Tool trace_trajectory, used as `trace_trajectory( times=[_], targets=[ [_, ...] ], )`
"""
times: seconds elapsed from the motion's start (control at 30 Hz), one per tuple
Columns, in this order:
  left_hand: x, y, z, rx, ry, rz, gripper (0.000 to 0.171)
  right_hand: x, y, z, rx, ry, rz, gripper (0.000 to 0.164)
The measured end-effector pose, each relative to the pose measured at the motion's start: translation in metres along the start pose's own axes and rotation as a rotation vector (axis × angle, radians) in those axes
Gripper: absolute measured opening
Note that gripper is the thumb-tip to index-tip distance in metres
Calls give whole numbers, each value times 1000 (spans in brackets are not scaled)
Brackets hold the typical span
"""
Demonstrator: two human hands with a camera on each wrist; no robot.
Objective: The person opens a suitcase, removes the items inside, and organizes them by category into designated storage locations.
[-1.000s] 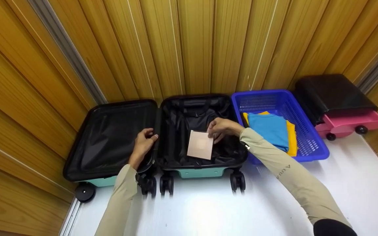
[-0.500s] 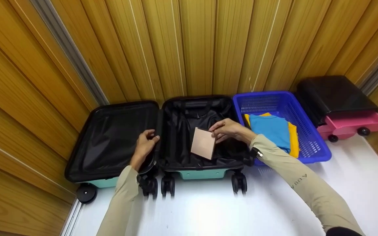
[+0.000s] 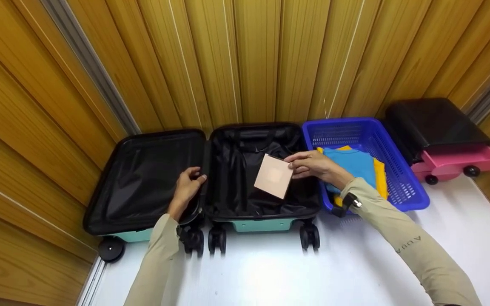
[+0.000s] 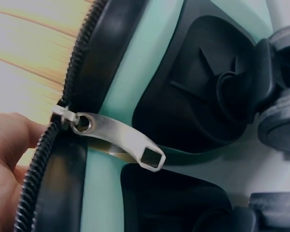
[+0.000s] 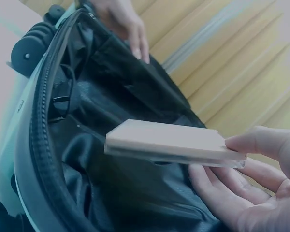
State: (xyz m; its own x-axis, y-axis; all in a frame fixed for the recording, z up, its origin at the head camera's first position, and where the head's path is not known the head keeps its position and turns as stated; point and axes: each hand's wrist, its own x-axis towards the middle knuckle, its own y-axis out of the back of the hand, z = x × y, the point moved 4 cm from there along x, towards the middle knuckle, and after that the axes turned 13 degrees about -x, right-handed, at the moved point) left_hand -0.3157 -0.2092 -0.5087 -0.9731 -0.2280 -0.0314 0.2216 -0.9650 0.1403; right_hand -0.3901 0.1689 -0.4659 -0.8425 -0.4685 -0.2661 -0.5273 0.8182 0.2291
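My right hand (image 3: 313,165) pinches a flat, square, pale pink case (image 3: 273,176) by one edge, thumb on top and fingers beneath, as the right wrist view shows. The case (image 5: 169,137) is tilted and held over the right half of an open suitcase (image 3: 228,170), whose lining is black and crumpled. My left hand (image 3: 187,187) rests at the inner edge of the suitcase's left half (image 3: 151,170), fingers relaxed. In the left wrist view, part of that hand (image 4: 7,169) shows behind the zipper edge, near a metal zipper pull (image 4: 121,135).
Right of the suitcase stands a blue basket (image 3: 402,170) holding folded blue and yellow clothes (image 3: 351,165). Beyond it is a black and pink wheeled box (image 3: 440,123), its pink drawer partly out. Wood-patterned panels (image 3: 253,63) rise behind. Black wheels (image 3: 310,237) stick out at the suitcase's front.
My right hand has drawn back to the right and slightly up with the pink case, which has turned and tilted. My left hand has stayed in place.
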Motion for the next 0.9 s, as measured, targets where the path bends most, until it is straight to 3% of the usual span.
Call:
trace_trajectory(
  times=[0.23,0.5,0.77,0.9],
  targets=[
    [0,1,-1,2,11,7,45,-16,25,-4,35,-14,28,36],
    [-1,1,-2,2,2,-4,45,-35,54,-8,58,12,86,20],
    [0,4,-6,3,-7,9,43,-65,86,-5,1,-9,198,16],
    [0,4,-9,11,4,10,43,-80,103,-1,50,-3,220,15]
  ],
)
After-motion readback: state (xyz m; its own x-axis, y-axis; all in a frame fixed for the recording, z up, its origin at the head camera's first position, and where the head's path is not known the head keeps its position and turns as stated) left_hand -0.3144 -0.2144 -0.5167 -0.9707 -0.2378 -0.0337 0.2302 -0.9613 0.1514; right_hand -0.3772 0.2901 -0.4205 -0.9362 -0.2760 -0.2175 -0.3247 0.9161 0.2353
